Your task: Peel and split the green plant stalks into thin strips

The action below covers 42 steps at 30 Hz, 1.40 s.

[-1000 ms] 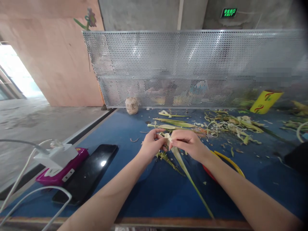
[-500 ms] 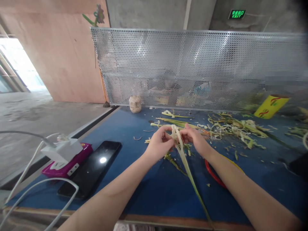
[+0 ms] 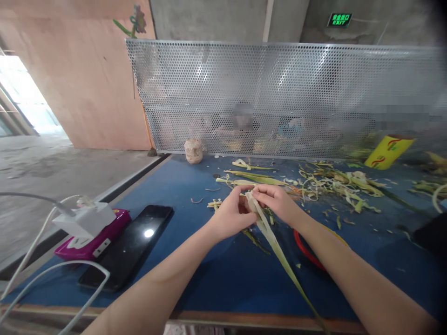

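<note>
My left hand [image 3: 234,211] is closed around the pale upper end of a long leaf strip [image 3: 276,249], with thumb and fingers curled about it. Against the top of the same strip, my right hand [image 3: 275,200] pinches with its fingertips, touching the left fingers. The strip runs down toward me, turning from whitish to green, and passes over the table's front edge. Behind the hands lie loose green stalks [image 3: 258,177]. A darker green sprig [image 3: 256,241] rests on the table below them. A red ring-shaped thing [image 3: 305,251] is partly covered by my right forearm.
A black phone [image 3: 129,246] and a purple power strip [image 3: 92,237] with a white charger and cables are at left. Leaf scraps [image 3: 349,184] spread over the back right of the blue table [image 3: 216,284]. A yellow tube [image 3: 390,152] and a jar [image 3: 193,151] stand near the perforated screen [image 3: 216,79].
My right fingers have come in over the strip's top, which stood up as a forked loop between the hands before and now lies pressed down. The view has shifted slightly.
</note>
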Tool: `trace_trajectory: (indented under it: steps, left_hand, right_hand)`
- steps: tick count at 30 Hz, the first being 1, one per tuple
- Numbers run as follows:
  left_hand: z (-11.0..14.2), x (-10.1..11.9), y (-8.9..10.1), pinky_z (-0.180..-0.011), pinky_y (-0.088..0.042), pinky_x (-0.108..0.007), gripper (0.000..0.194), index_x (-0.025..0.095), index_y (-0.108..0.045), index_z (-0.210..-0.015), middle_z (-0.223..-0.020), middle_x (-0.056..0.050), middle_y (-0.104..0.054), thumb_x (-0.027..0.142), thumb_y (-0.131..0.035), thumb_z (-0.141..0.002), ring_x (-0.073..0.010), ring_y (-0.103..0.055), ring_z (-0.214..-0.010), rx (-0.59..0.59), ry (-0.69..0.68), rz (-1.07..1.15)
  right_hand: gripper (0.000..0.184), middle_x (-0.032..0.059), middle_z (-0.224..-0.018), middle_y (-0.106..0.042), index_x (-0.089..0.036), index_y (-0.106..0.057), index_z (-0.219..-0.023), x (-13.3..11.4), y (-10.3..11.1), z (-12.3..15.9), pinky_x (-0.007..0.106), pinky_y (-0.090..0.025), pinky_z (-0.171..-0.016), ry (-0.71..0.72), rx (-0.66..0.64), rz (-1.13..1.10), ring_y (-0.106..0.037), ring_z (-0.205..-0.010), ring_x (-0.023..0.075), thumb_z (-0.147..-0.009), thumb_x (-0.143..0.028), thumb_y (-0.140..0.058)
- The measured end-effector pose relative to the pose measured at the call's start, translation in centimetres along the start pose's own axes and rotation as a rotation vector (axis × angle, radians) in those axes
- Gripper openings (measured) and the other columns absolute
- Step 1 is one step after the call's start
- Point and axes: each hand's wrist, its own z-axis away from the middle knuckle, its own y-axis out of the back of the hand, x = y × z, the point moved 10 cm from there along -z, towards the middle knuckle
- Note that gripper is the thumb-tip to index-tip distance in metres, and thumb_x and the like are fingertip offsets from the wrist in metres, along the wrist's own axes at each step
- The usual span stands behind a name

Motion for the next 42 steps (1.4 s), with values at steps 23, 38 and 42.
trace_trajectory:
  steps: [23,38,42]
  left_hand:
    - [-0.2,1.6,1.4,-0.049,-0.043,-0.023,0.046,0.016,-0.036,-0.113,-0.068,0.004,-0.043,0.018,-0.054,-0.071,-0.0078,-0.045,-0.054,0.114,-0.068,0.061]
    - [-0.1,2.0,2.6,-0.057,-0.041,-0.023,0.05,0.019,-0.038,-0.115,-0.066,0.004,-0.046,0.006,-0.048,-0.068,-0.0092,-0.049,-0.061,0.216,-0.225,-0.37]
    - [-0.3,1.1,2.9,-0.052,-0.042,-0.021,0.046,0.019,-0.039,-0.112,-0.064,0.004,-0.047,0.009,-0.05,-0.068,-0.0088,-0.051,-0.057,0.232,-0.15,-0.274]
  right_hand:
    - [0.022,-0.0051,-0.052,-0.031,-0.018,-0.041,-0.056,0.1,0.1,-0.2,0.023,-0.023,-0.048,0.04,-0.012,0.171,-0.03,-0.049,0.0089,-0.077,-0.024,-0.042]
    - [0.024,-0.0064,-0.047,-0.028,-0.017,-0.039,-0.053,0.3,-1.0,0.1,0.022,-0.02,-0.043,-0.038,-0.068,0.002,-0.026,-0.044,0.0072,-0.076,-0.025,-0.042]
    - [0.027,-0.006,-0.046,-0.029,-0.018,-0.039,-0.051,0.0,-0.1,0.3,0.023,-0.02,-0.043,-0.067,-0.006,-0.109,-0.025,-0.043,0.007,-0.076,-0.028,-0.043]
